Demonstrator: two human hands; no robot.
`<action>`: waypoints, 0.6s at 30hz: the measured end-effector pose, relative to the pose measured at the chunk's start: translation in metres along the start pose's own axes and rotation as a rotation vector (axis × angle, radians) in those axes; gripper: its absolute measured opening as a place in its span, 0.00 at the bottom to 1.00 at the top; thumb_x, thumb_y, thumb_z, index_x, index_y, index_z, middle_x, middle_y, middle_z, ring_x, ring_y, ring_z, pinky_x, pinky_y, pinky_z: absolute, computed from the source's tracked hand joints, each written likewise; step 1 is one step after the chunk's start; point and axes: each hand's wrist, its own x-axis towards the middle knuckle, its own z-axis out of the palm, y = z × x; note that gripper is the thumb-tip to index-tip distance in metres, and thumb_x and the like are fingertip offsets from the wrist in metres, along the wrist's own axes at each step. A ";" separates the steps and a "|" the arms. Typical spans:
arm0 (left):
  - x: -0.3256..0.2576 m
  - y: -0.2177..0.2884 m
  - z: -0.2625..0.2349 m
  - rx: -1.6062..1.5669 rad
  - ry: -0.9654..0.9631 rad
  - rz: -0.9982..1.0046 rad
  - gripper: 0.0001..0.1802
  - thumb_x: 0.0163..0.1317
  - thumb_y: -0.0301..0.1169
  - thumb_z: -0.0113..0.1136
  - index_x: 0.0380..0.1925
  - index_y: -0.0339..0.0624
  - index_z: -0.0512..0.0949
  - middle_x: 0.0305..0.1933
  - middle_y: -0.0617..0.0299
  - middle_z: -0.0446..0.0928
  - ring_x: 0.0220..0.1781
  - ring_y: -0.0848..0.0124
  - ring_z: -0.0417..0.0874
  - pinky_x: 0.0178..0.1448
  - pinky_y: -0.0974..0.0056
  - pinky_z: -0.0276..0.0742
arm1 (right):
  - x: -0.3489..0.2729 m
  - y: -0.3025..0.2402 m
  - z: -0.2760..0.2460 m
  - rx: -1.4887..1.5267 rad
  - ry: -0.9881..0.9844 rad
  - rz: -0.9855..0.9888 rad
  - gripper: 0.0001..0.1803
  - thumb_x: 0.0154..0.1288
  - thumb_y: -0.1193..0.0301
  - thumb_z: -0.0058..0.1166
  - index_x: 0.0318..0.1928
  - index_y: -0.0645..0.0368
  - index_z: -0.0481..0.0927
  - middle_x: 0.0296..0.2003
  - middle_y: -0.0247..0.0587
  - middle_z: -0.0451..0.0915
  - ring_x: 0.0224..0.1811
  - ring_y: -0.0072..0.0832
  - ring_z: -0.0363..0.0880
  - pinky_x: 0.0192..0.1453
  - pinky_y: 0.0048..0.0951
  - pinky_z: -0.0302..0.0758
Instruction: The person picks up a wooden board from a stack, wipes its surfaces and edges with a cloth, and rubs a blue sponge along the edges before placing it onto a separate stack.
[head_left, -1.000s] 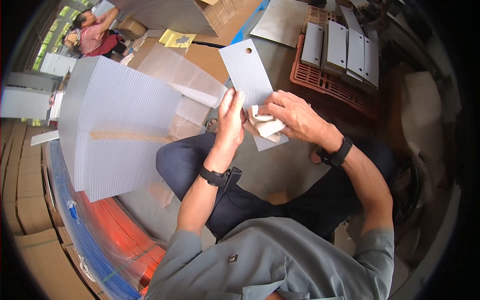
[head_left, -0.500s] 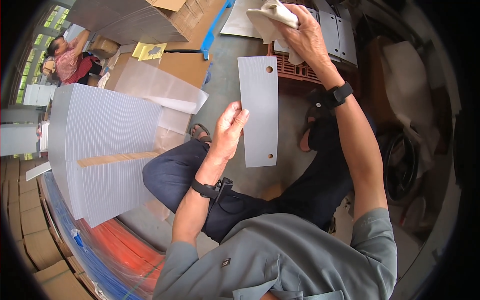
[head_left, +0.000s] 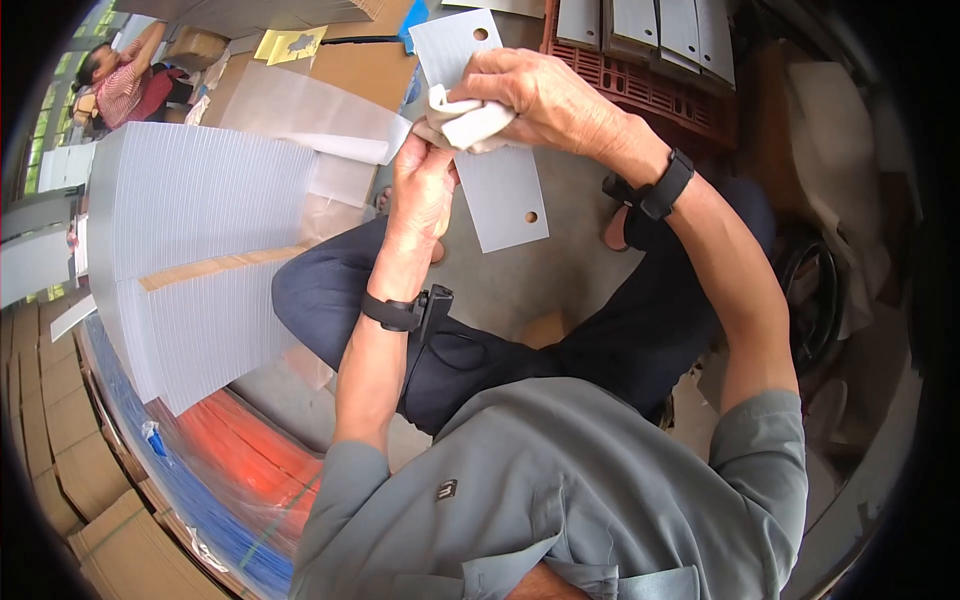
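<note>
The grey plate stands up in front of the seated person, long axis running away from them, its left edge pinched in the left hand. The right hand, fingers clamped on a white cloth, presses that cloth onto the plate's upper half.

Saw grey concrete floor under seated legs. Tall stack of white corrugated sheets stood at 9 o'clock, brown cardboard strip across it. Red-brown plastic crate with grey panels sat at 12 to 1 o'clock. Flattened cardboard boxes lined 8 o'clock edge. Another person worked at 10 o'clock, near daylight from window.
</note>
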 end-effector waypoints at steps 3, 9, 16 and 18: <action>0.005 0.001 -0.009 -0.173 -0.009 0.072 0.12 0.76 0.28 0.55 0.56 0.40 0.75 0.53 0.64 0.79 0.52 0.77 0.79 0.55 0.65 0.78 | -0.011 -0.013 -0.003 0.061 -0.066 0.062 0.21 0.50 0.75 0.72 0.48 0.53 0.85 0.41 0.37 0.82 0.45 0.39 0.85 0.52 0.37 0.84; 0.030 0.014 -0.041 -0.219 0.089 0.185 0.12 0.77 0.28 0.53 0.56 0.38 0.73 0.52 0.61 0.78 0.52 0.72 0.80 0.58 0.63 0.78 | -0.081 -0.037 0.039 -0.106 -0.740 -0.109 0.18 0.49 0.72 0.69 0.44 0.44 0.88 0.33 0.32 0.78 0.44 0.36 0.83 0.49 0.37 0.81; 0.018 0.042 -0.052 -0.300 0.244 0.296 0.05 0.76 0.33 0.56 0.46 0.47 0.74 0.38 0.70 0.74 0.36 0.81 0.76 0.39 0.74 0.74 | -0.083 -0.019 0.023 -0.003 -0.947 0.120 0.21 0.54 0.71 0.64 0.50 0.43 0.89 0.42 0.38 0.84 0.47 0.40 0.85 0.51 0.39 0.82; 0.019 0.039 -0.050 -0.394 0.238 0.341 0.04 0.76 0.35 0.57 0.43 0.50 0.75 0.33 0.76 0.71 0.30 0.87 0.71 0.29 0.80 0.67 | -0.096 -0.004 0.020 -0.043 -0.866 0.064 0.25 0.48 0.72 0.68 0.50 0.42 0.89 0.40 0.39 0.83 0.45 0.39 0.85 0.51 0.38 0.81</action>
